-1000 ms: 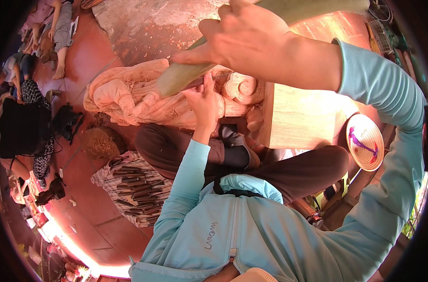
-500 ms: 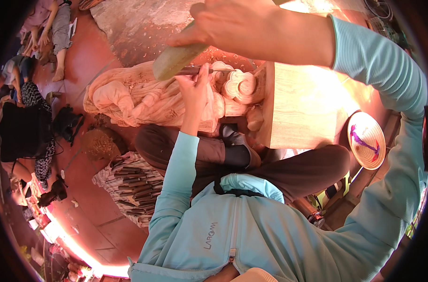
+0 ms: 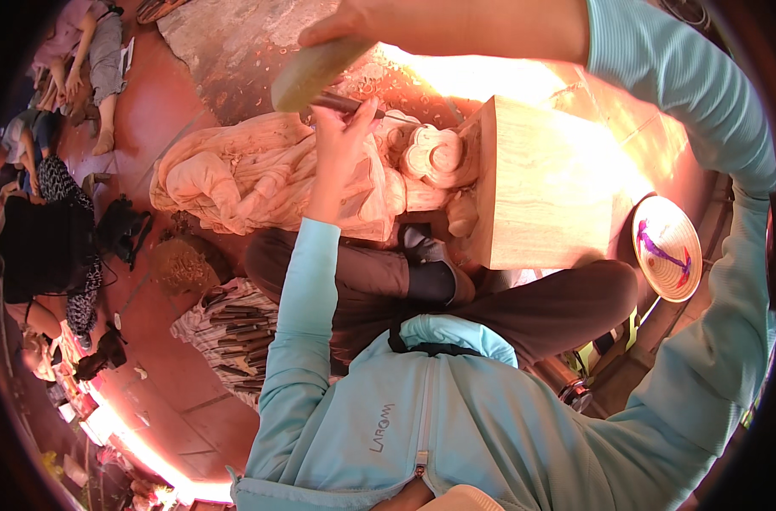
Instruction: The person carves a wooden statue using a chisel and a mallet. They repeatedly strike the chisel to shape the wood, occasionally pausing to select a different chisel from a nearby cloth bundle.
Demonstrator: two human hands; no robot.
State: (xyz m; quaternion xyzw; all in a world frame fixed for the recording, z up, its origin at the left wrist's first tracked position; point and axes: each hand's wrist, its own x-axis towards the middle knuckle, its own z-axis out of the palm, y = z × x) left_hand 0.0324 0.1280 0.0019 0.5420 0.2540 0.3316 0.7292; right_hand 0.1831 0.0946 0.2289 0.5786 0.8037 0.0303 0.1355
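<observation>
A pale wooden carving (image 3: 260,175) with draped folds lies on its side in front of me, its square block base (image 3: 533,192) to the right. My left hand (image 3: 339,149) is closed around a chisel (image 3: 337,103) with a dark handle. The chisel's thin blade slants right toward the scrolled, rounded part of the carving; whether its tip touches the wood I cannot tell. At the top, my right hand (image 3: 345,24) grips a thick wooden mallet (image 3: 316,75), part of it cut off by the frame's edge. The mallet's rounded end is close to the chisel handle's butt.
Many dark-handled carving tools (image 3: 243,336) lie on a striped cloth at lower left, beside a chip-covered round stump (image 3: 188,264). A conical hat (image 3: 667,249) is at the right. People sit along the left, near a black bag (image 3: 43,247). Wood chips litter the floor beyond the carving.
The mallet has lifted a little, away from me. My left hand has shifted slightly left and farther off, and the chisel now tilts more, its handle end higher in the view.
</observation>
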